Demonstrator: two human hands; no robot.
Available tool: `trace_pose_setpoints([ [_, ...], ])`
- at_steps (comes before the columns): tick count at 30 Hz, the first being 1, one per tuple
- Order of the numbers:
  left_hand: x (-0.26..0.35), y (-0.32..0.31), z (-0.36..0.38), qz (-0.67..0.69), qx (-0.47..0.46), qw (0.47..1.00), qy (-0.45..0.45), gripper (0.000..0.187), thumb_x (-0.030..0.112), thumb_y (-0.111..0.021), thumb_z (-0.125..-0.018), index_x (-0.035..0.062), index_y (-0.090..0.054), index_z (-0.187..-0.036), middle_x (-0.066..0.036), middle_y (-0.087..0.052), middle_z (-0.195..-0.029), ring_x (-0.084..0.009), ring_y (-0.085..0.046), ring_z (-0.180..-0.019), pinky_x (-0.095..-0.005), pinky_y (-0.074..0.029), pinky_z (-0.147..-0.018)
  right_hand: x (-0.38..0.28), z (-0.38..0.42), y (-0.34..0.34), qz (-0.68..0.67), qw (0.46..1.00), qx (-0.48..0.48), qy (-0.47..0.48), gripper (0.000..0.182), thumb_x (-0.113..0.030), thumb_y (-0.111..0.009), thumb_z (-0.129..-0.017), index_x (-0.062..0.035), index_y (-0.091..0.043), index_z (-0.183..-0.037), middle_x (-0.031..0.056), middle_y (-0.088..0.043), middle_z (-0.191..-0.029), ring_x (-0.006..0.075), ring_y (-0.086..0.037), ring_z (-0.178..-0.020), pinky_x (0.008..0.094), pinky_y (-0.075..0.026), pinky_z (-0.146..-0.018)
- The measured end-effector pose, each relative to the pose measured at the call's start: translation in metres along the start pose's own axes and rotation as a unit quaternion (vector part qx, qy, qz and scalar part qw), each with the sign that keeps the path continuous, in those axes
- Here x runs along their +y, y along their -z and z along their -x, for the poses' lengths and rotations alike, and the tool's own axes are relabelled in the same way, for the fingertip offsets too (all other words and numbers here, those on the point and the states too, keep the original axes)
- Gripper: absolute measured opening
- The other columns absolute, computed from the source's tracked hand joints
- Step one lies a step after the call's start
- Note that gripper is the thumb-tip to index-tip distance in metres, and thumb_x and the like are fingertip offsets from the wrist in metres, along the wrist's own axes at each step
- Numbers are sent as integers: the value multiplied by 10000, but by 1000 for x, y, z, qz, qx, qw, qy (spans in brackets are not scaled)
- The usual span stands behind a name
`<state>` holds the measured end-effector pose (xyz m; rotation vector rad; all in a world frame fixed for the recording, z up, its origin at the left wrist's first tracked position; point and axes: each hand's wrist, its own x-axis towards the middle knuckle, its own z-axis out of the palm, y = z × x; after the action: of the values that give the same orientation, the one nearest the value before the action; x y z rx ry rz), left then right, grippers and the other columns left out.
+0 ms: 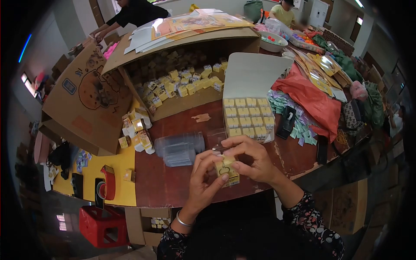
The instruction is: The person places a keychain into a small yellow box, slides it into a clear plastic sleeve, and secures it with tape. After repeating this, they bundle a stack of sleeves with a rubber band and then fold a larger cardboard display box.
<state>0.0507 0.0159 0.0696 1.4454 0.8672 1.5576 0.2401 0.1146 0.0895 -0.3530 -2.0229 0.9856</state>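
Observation:
Between my two hands, near the front edge of the dark red table, is a small yellow box [225, 168] with a dark curved mark on its face. My left hand [205, 175] grips its left side, thumb in front. The fingers of my right hand [251, 161] close on its top and right side. Part of another yellow box [232, 180] shows just below it. Right behind my hands stands a display box [258, 66] with its white lid raised, holding rows of small yellow boxes [248, 113]. Stacked clear plastic trays [180, 149] lie to the left.
A large carton [173, 104] on its side holds many small boxes, with printed sheets [195, 24] on top. Small sachets [303, 132], a black device [286, 122] and a red bag [312, 97] lie right. A tape dispenser [108, 182] sits left. Other people work behind.

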Motion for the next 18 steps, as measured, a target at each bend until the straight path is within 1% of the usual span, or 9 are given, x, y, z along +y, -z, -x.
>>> trace_pose_setpoints([
  [2, 5, 2, -2, -4, 6, 1000, 13, 398, -13, -693, -939, 13, -541, -1306, -135, -417, -1439, -199, -586, -1211, -330, -544, -973, -1, 1, -2, 21, 1000, 1, 17, 248, -78, -731, -899, -17, -680, -1134, 167, -634, -1311, 250, -673, -1102, 350, -550, -919],
  [3, 2, 1, -1, 21, 15, 1000, 3, 381, -15, -695, -937, 12, -544, -1286, -139, -421, -1439, -194, -589, -1198, -329, -543, -975, -1, 1, -3, 31, 999, 1, 27, 214, -75, -726, -904, -18, -684, -1105, 168, -644, -1300, 265, -678, -1105, 359, -546, -936],
  [5, -7, 1, 1, 70, 33, 997, -15, 347, -20, -699, -933, 10, -551, -1246, -147, -429, -1438, -183, -595, -1173, -327, -541, -981, 1, 4, -8, -2, 999, 22, 26, 217, -62, -724, -909, -16, -665, -1113, 172, -662, -1280, 289, -675, -1145, 375, -542, -964],
  [6, -10, 1, 1, 69, 39, 997, -17, 336, -24, -699, -932, 8, -549, -1231, -150, -433, -1436, -182, -596, -1167, -328, -540, -983, 2, 5, -11, -19, 999, 33, 25, 220, -56, -723, -912, -15, -655, -1117, 174, -671, -1271, 302, -674, -1165, 383, -540, -978],
  [9, -13, -1, -2, 77, 56, 995, -18, 315, -37, -698, -928, 6, -546, -1200, -156, -445, -1431, -183, -595, -1162, -331, -536, -992, 14, 5, -19, -60, 992, 77, 80, 291, -43, -737, -909, -8, -616, -1171, 179, -693, -1242, 311, -658, -1213, 399, -532, -1009],
  [12, -11, -9, -5, 123, 85, 989, -11, 315, -50, -695, -925, 8, -551, -1199, -157, -450, -1433, -194, -591, -1183, -336, -530, -1001, 7, 10, -21, -59, 994, 92, 23, 361, -45, -754, -900, -5, -581, -1215, 180, -710, -1196, 323, -639, -1244, 421, -518, -1033],
  [14, -8, -16, -8, 184, 114, 976, -3, 318, -60, -690, -925, 6, -557, -1206, -158, -446, -1440, -203, -588, -1199, -337, -527, -1006, 2, 8, -20, -49, 994, 94, 15, 309, -40, -752, -900, -4, -602, -1168, 171, -726, -1157, 319, -642, -1233, 419, -517, -1033],
  [15, -8, -14, -8, 158, 103, 982, -2, 315, -60, -690, -925, 4, -564, -1207, -157, -447, -1441, -208, -586, -1211, -339, -525, -1011, 1, 6, -18, -44, 994, 95, 11, 284, -38, -752, -899, -3, -613, -1144, 167, -734, -1137, 317, -644, -1227, 418, -516, -1033],
  [18, -12, -7, -4, 93, 75, 993, -2, 306, -61, -691, -925, -6, -584, -1206, -152, -450, -1445, -220, -580, -1237, -346, -520, -1024, 5, 1, 1, -18, 998, -2, 67, 202, -31, -758, -891, -3, -641, -1054, 166, -719, -1169, 309, -651, -1194, 397, -512, -1037],
])
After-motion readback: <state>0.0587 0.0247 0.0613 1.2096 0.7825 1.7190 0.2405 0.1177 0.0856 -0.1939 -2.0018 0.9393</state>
